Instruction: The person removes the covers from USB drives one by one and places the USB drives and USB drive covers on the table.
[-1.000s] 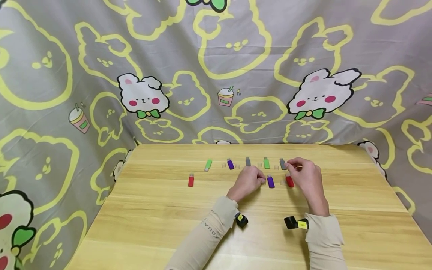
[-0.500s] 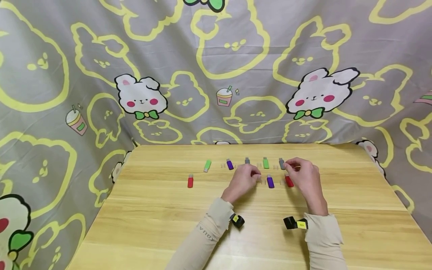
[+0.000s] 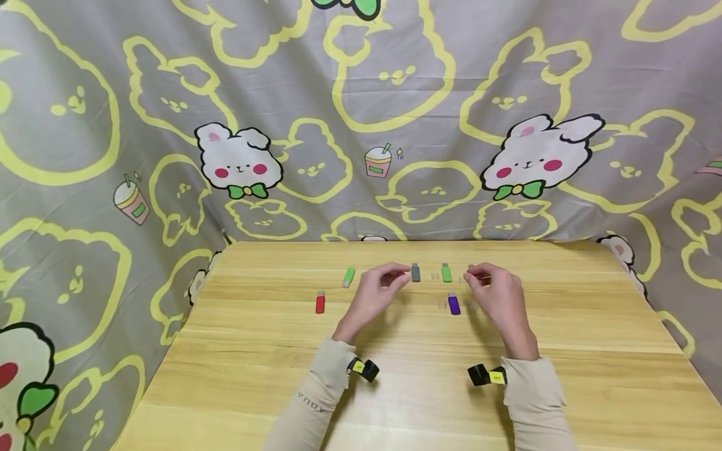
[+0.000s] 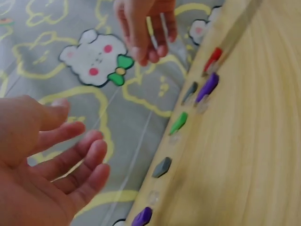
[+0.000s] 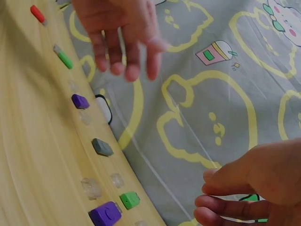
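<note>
Grey printed cloth (image 3: 304,94) is hung behind a wooden table (image 3: 429,401), on which memory sticks are laid in two rough rows. A dark grey memory stick (image 3: 415,273) is seen between the hands, near the fingertips of the left hand (image 3: 374,296); a green memory stick (image 3: 447,274) and a purple memory stick (image 3: 454,304) are placed nearer the right hand (image 3: 499,296), with clear caps (image 5: 91,188) scattered among them. Nothing is gripped by either hand: the fingers of both are loosely bent and parted. Beyond the left hand, a red memory stick (image 3: 320,303) is set. Black wrist cameras (image 3: 370,371) are worn, their yellow labels (image 3: 496,377) too small to be read. Dark lettering (image 3: 311,402) is printed on the left sleeve (image 3: 304,413), but cannot be made out with certainty.
</note>
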Demonstrator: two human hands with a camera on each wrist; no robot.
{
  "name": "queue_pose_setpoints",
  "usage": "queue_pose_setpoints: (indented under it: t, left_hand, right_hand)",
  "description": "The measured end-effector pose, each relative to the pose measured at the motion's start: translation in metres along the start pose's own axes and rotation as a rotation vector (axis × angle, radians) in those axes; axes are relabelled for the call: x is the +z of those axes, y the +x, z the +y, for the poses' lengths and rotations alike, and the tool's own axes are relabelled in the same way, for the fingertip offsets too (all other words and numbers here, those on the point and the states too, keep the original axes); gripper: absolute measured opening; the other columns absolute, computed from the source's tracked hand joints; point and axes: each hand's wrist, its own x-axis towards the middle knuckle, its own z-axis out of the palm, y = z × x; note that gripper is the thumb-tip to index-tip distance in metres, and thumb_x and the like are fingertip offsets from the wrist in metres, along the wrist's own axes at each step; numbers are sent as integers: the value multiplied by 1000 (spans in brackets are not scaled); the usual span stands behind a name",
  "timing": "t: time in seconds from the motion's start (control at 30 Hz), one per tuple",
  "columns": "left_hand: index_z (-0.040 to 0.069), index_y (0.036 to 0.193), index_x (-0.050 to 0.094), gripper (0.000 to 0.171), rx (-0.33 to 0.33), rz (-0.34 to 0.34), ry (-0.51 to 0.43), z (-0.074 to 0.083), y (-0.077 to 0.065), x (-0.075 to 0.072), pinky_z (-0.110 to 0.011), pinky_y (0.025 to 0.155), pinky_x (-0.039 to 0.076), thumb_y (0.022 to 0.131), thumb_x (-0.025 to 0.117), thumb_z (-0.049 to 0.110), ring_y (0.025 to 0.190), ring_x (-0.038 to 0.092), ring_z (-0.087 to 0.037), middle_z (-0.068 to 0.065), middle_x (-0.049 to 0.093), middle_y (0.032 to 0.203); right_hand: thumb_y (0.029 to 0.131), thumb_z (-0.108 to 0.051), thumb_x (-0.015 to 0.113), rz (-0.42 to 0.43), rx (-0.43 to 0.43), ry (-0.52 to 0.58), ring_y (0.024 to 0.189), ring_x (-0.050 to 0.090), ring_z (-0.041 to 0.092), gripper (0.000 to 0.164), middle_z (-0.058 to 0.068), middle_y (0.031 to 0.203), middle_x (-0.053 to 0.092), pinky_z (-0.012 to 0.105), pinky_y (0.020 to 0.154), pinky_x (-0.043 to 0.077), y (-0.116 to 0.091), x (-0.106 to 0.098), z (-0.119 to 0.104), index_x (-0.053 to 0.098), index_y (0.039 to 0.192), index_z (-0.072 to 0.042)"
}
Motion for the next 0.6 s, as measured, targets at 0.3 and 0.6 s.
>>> queue_pose_setpoints:
  t: [0.3, 0.6]
  left_hand:
    - [-7, 120, 68, 24, 75, 176, -189, 28, -7, -35, -52, 86, 57, 107, 54, 7, 90, 70, -41, -26, 72, 101]
    - [-17, 118, 64, 26, 31, 352, -236, 24, -11, -76, -29, 82, 57, 108, 49, 1, 94, 63, -57, -36, 68, 102]
  right_hand:
    - [95, -7, 72, -40, -64, 2, 83, 70, 32, 12, 14, 88, 74, 49, 76, 57, 0, 14, -8, 75, 101, 2]
    - [93, -3, 74, -117, -217, 103, 89, 69, 28, 13, 12, 98, 73, 49, 79, 59, -2, 44, -25, 75, 105, 0]
